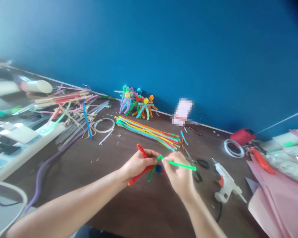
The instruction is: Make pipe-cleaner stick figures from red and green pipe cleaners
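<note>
In the head view my left hand (137,165) is closed on a pipe-cleaner figure with thick red limbs (139,176); one limb sticks up past the thumb, another points down left. A blue ball (158,169) sits on the figure between my hands. My right hand (180,175) pinches a bright green pipe cleaner (182,165), whose long end points right. The green stem bends near my left fingertips, and a short green end hangs beside the blue ball. Fingers hide how the green and red pieces join.
Beyond my hands lies a bundle of coloured pipe cleaners (149,131), with several finished figures (139,104) by the wall. Scissors (201,163) and a white glue gun (227,183) are to the right. A power strip (24,145), tape rolls (104,125) and pink sheets (275,195) lie around.
</note>
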`<action>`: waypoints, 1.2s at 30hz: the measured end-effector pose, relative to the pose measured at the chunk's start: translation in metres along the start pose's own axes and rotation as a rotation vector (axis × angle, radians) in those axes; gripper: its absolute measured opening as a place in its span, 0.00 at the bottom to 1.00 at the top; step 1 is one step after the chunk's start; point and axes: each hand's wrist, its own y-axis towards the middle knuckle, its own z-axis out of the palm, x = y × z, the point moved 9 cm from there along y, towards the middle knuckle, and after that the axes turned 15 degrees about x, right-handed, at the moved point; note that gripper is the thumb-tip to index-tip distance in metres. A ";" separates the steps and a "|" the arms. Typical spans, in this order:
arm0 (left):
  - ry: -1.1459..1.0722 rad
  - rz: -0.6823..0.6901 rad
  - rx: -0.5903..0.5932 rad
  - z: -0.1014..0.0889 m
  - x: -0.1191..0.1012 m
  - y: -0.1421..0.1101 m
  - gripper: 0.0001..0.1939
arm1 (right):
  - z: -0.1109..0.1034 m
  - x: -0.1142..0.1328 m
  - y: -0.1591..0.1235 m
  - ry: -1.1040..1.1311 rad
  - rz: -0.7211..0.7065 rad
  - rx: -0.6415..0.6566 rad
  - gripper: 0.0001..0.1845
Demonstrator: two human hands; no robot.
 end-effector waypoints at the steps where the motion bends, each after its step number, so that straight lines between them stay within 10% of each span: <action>1: 0.063 0.001 -0.017 0.000 -0.003 -0.001 0.10 | 0.000 0.004 0.000 -0.051 -0.027 0.005 0.07; 9: 0.807 0.103 0.018 0.018 -0.028 -0.007 0.09 | 0.002 -0.001 -0.001 -0.045 0.040 0.099 0.09; 17: 0.165 -0.048 0.154 0.019 -0.007 -0.005 0.07 | 0.029 -0.051 -0.005 0.784 0.357 0.123 0.09; 25: -0.205 -0.022 0.016 0.006 0.014 0.001 0.07 | 0.002 -0.026 -0.002 0.205 0.199 0.009 0.08; 36: 0.091 0.012 -0.114 -0.003 0.003 -0.002 0.09 | 0.003 -0.002 -0.004 -0.076 0.031 -0.010 0.08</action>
